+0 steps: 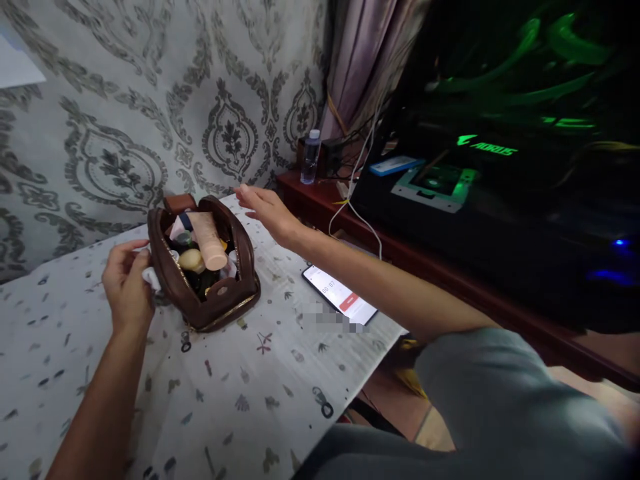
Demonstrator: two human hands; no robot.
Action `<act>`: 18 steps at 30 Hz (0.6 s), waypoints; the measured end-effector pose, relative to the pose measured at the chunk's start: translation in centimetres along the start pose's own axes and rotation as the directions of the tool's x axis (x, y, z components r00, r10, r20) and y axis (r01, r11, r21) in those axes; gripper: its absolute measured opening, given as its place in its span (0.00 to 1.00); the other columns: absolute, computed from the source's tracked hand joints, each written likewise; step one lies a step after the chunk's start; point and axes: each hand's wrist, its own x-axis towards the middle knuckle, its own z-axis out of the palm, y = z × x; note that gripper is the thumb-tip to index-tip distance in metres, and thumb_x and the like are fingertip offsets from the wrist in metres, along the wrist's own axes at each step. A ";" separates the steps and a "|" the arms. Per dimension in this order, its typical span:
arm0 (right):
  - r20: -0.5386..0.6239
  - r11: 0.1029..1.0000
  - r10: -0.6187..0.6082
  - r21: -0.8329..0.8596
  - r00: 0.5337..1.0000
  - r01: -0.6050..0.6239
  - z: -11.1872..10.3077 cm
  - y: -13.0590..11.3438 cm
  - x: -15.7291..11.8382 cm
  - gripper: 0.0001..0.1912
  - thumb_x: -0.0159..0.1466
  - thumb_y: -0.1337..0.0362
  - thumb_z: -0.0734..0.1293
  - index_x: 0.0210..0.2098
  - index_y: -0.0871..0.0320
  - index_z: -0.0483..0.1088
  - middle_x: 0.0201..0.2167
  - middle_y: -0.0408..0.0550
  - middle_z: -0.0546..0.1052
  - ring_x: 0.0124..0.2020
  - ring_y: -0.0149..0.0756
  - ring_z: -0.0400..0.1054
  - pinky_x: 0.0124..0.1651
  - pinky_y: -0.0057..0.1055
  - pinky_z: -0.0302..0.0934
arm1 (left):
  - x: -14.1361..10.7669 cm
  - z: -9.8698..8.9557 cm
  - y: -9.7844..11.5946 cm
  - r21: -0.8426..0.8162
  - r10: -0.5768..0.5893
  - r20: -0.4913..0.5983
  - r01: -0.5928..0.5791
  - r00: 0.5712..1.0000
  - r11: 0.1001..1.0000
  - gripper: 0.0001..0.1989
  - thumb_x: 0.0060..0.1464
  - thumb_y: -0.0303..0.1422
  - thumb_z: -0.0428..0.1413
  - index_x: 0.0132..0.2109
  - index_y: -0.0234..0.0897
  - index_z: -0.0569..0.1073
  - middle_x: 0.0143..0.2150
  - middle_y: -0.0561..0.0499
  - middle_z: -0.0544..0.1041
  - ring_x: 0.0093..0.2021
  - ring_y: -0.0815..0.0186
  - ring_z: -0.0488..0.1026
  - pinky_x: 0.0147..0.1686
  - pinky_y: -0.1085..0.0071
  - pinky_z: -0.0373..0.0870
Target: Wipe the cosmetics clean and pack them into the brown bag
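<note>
A brown bag (pixel 225 307) sits unzipped on the bench (pixel 220 400), a beige tube (pixel 205 233) and small items inside; its zip remains to be closed. The left hand curls (pixel 127 277) beside it near something white (pixel 151 279), grip unclear. The right hand (pixel 273 215) is empty, fingers extended, near the bag's right.

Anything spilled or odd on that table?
Nothing looks spilled from the open, boxy brown leather-like bag. Oddly, a grey, blocky pixelated patch overlaps the lower edge of the black-edged rectangular phone, probably an image blemish.
</note>
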 end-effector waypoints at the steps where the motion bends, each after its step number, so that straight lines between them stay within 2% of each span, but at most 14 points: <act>1: -0.028 0.993 0.093 0.079 0.995 -0.091 0.3 0.7 0.1 0.25 0.68 0.44 0.62 0.47 0.59 0.75 0.54 0.52 0.75 0.57 0.43 0.67 0.60 0.42 0.61 | 0.0 0.0 -0.1 -0.003 0.001 -0.007 -0.001 1.000 1.000 0.11 0.48 0.37 0.60 0.39 0.39 0.74 0.25 0.57 0.64 0.25 0.70 0.57 0.25 0.72 0.52; 3: -0.046 0.947 0.243 0.226 0.969 -0.227 1.1 1.9 0.4 0.23 0.70 0.46 0.60 0.47 0.60 0.73 0.57 0.55 0.73 0.58 0.42 0.68 0.60 0.42 0.62 | 0.0 0.1 -0.3 -0.020 0.010 -0.027 -0.011 1.000 1.000 0.08 0.48 0.35 0.59 0.38 0.40 0.75 0.26 0.56 0.66 0.26 0.69 0.59 0.26 0.72 0.55; 6: -0.033 0.887 0.325 0.357 0.945 -0.293 2.4 3.5 0.6 0.22 0.70 0.47 0.60 0.45 0.58 0.73 0.56 0.52 0.75 0.57 0.39 0.69 0.61 0.39 0.62 | 0.0 0.2 -1.0 -0.053 0.027 -0.041 -0.029 0.999 0.998 0.07 0.49 0.34 0.59 0.38 0.40 0.76 0.31 0.54 0.72 0.32 0.67 0.66 0.33 0.70 0.62; 11: -0.001 0.884 0.284 0.388 0.959 -0.261 3.9 4.7 0.8 0.26 0.66 0.42 0.61 0.43 0.58 0.76 0.44 0.48 0.82 0.49 0.41 0.73 0.59 0.39 0.63 | -0.1 0.3 -2.0 -0.032 0.039 -0.065 -0.041 0.997 0.999 0.13 0.51 0.41 0.58 0.41 0.39 0.76 0.37 0.52 0.77 0.39 0.63 0.72 0.43 0.68 0.68; 15: -0.009 0.897 0.249 0.380 0.968 -0.227 4.2 5.0 1.2 0.26 0.66 0.43 0.61 0.47 0.58 0.75 0.46 0.48 0.82 0.49 0.41 0.74 0.59 0.38 0.63 | -0.1 0.3 -2.7 -0.019 0.014 -0.050 -0.015 0.999 1.000 0.18 0.57 0.45 0.56 0.48 0.38 0.76 0.48 0.47 0.79 0.51 0.60 0.74 0.55 0.65 0.67; 18: 0.001 0.921 0.219 0.329 0.976 -0.207 4.2 4.7 1.1 0.27 0.68 0.44 0.59 0.50 0.60 0.74 0.50 0.51 0.81 0.51 0.42 0.73 0.59 0.37 0.64 | -0.2 0.3 -3.0 -0.018 -0.018 -0.016 0.018 1.000 1.000 0.20 0.59 0.45 0.55 0.52 0.38 0.76 0.54 0.45 0.78 0.56 0.58 0.73 0.60 0.63 0.65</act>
